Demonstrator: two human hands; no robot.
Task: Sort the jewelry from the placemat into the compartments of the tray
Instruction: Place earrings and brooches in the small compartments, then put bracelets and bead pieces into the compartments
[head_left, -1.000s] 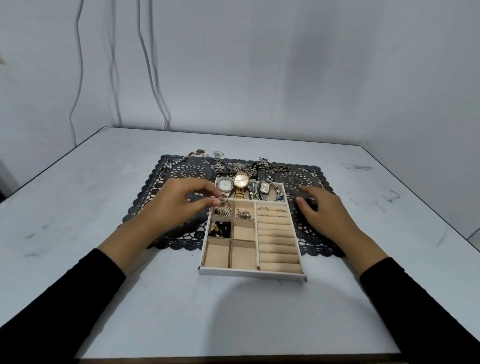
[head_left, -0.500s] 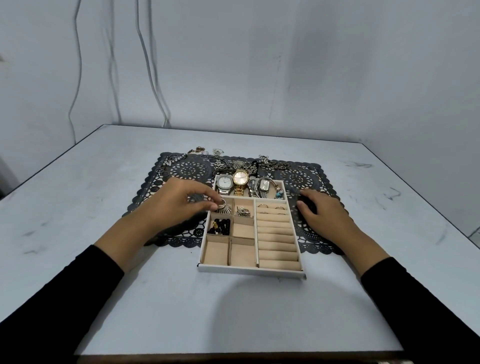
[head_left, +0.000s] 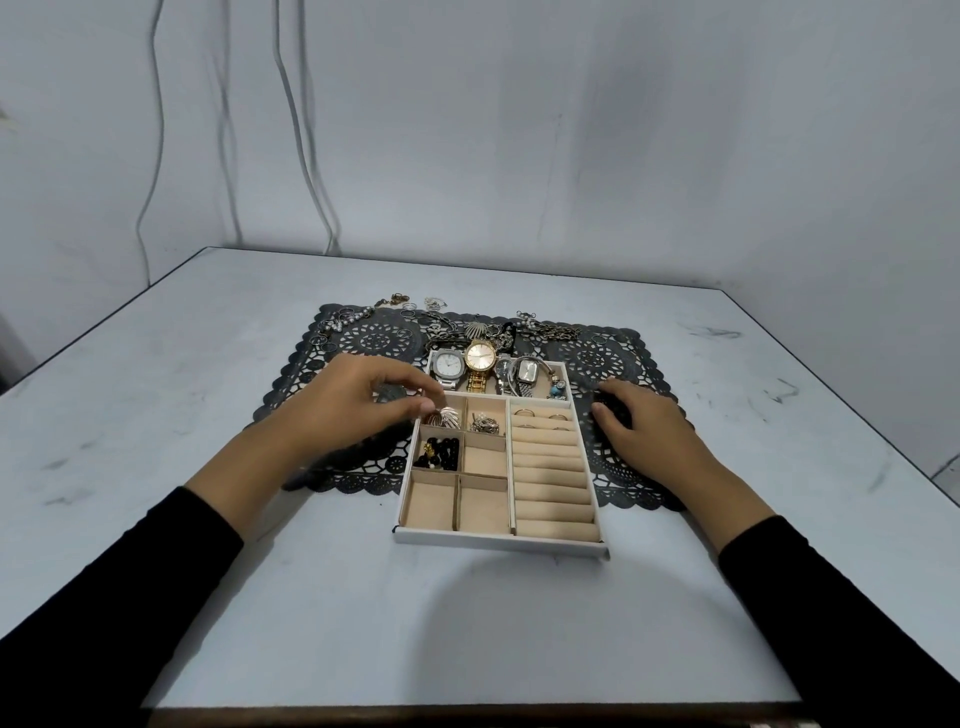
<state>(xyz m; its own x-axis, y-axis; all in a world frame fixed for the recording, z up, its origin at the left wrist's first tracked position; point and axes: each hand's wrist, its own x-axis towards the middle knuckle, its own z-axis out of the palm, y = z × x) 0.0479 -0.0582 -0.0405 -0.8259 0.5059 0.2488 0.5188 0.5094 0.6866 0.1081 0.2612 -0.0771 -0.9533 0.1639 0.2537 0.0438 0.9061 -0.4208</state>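
A white tray (head_left: 498, 539) with beige compartments lies on the front of a black lace placemat (head_left: 379, 338). Its back compartment holds three watches (head_left: 480, 357). Rings (head_left: 524, 413) sit in the ring rolls, and black beads (head_left: 441, 453) fill a left compartment. My left hand (head_left: 353, 405) reaches the top-left small compartment, thumb and forefinger pinched together at a silver shell-shaped earring (head_left: 445, 417) lying there. My right hand (head_left: 644, 431) rests on the placemat beside the tray's right wall, fingers loosely bent and holding nothing.
Loose chains, rings and small pieces (head_left: 452, 326) lie along the placemat's far edge, some spilling onto the grey table (head_left: 208, 364). More rings (head_left: 332, 328) sit at the mat's far left corner. The wall and hanging cables stand behind the table.
My left hand's pinched fingertips have come down from just above the top-left compartment to the earring in it. My right hand has stayed where it was.
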